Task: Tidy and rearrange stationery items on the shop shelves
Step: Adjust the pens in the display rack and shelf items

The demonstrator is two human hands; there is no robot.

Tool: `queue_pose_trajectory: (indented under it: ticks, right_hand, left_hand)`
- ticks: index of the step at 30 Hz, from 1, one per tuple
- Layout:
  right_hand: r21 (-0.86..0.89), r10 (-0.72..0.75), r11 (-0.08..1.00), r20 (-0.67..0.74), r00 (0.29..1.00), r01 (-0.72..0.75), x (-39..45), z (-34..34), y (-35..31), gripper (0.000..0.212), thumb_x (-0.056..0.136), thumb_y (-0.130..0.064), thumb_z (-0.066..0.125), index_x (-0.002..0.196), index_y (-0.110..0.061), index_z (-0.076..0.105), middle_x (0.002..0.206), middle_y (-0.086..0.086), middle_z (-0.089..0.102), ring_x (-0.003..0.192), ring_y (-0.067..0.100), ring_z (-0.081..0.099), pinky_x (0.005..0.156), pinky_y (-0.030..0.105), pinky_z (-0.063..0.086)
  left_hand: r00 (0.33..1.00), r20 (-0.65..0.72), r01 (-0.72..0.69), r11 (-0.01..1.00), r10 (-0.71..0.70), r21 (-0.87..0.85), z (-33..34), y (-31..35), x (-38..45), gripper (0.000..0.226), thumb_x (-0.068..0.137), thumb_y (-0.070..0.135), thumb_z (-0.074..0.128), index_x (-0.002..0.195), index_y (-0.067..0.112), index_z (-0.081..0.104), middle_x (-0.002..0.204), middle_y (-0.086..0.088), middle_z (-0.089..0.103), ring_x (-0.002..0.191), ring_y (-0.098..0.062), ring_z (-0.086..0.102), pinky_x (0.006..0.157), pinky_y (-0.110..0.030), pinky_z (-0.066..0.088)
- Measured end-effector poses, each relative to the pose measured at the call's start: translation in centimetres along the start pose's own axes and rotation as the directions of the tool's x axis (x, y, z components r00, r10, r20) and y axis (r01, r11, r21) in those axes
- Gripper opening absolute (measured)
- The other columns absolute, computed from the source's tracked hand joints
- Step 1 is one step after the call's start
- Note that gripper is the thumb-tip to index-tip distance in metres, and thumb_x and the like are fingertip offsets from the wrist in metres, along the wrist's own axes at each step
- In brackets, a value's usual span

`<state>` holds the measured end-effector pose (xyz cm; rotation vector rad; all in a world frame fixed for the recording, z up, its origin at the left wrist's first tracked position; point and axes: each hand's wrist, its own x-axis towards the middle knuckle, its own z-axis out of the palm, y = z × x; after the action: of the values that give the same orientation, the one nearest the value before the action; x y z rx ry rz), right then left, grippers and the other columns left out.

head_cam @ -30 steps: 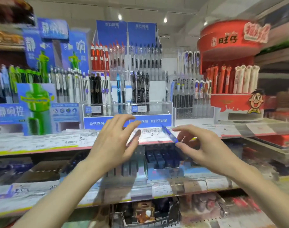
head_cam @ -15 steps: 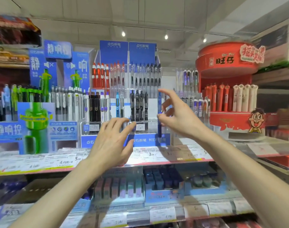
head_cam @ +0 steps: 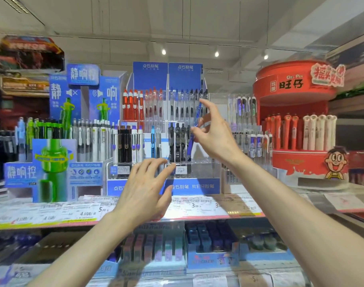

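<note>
Head view shows two bare hands raised before a clear acrylic pen display (head_cam: 189, 168) on the upper shelf (head_cam: 52, 216). One blue pen (head_cam: 192, 134) is pinched between thumb and fingers of the right hand (head_cam: 214, 137), tilted slightly, its tip low just beside a row of four black pens (head_cam: 178, 139) in the display's middle tier. Left hand (head_cam: 143, 189) hangs open and empty, fingers spread, in front of the display's blue base sign. Three ceiling spotlights (head_cam: 216, 53) glow above. A red round gel-pen stand (head_cam: 297, 121) sits to the right, a blue-and-green pen stand (head_cam: 52, 150) to the left. Price labels along the shelf edge are blurred, and boxes on the lower shelf are too soft to identify. Compared with half a second ago, the right hand and pen have risen higher against the display, and the left hand has lifted a little.
</note>
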<state>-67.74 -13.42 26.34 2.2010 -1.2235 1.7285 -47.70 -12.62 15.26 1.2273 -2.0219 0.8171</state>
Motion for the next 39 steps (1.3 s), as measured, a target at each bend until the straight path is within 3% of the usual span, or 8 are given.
queue_pose_trajectory:
  ticks: [20, 35, 39]
  right_hand:
    - [-0.124, -0.01, 0.992, 0.094, 0.995, 0.022, 0.4, 0.7, 0.9, 0.077, 0.092, -0.014, 0.066, 0.153, -0.029, 0.023, 0.095, 0.0, 0.059, 0.078, 0.019, 0.068, 0.077, 0.043, 0.059]
    - [-0.11, -0.015, 0.994, 0.029, 0.999, 0.018, 1.0, -0.1, 1.1, 0.074, 0.091, -0.007, 0.061, 0.153, -0.026, 0.025, 0.093, 0.001, 0.059, 0.077, 0.021, 0.068, 0.077, 0.044, 0.059]
    - [-0.144, -0.039, 0.989, 0.049, 0.998, 0.045, 0.9, -0.1, 0.8, 0.073, 0.091, -0.009, 0.061, 0.153, -0.026, 0.025, 0.097, 0.001, 0.061, 0.078, 0.017, 0.067, 0.078, 0.038, 0.057]
  left_hand:
    - [0.999, -0.033, 0.011, 1.0, -0.011, 0.012, 0.3, 0.2, -0.1, 0.053, 0.089, 0.044, 0.042, 0.138, 0.023, 0.05, 0.136, -0.002, 0.051, 0.126, -0.025, 0.044, 0.106, -0.042, 0.034]
    - [0.998, -0.058, 0.003, 1.0, -0.003, 0.01, 0.7, 0.1, -0.2, 0.051, 0.089, 0.041, 0.051, 0.137, 0.024, 0.05, 0.136, -0.001, 0.05, 0.126, -0.023, 0.042, 0.105, -0.041, 0.033]
    - [0.998, -0.069, 0.01, 1.0, -0.01, -0.001, 0.8, 0.1, -0.2, 0.051, 0.089, 0.04, 0.052, 0.137, 0.024, 0.05, 0.136, -0.001, 0.05, 0.126, -0.023, 0.042, 0.105, -0.042, 0.034]
